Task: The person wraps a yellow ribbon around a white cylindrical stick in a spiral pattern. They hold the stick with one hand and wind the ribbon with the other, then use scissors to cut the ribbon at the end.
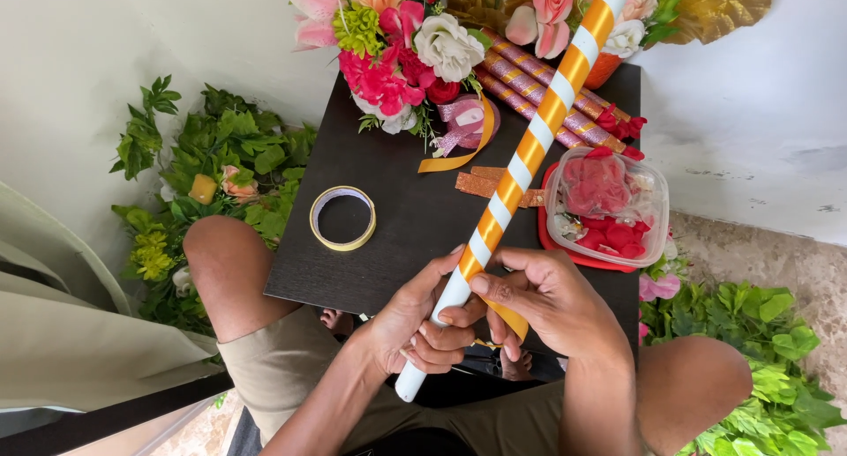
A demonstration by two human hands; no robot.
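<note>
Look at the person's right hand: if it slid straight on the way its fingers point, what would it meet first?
The right hand points left, so it would likely meet the left hand first, gripping the same white pole; depth is unclear.

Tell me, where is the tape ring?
In the head view the tape ring lies flat on the left part of the black table, just above the person's left knee and left of the striped stick.

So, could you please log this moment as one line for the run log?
left hand: grips white stick | right hand: presses orange ribbon on stick | nearby: tape roll, petal tub, dark table
</note>
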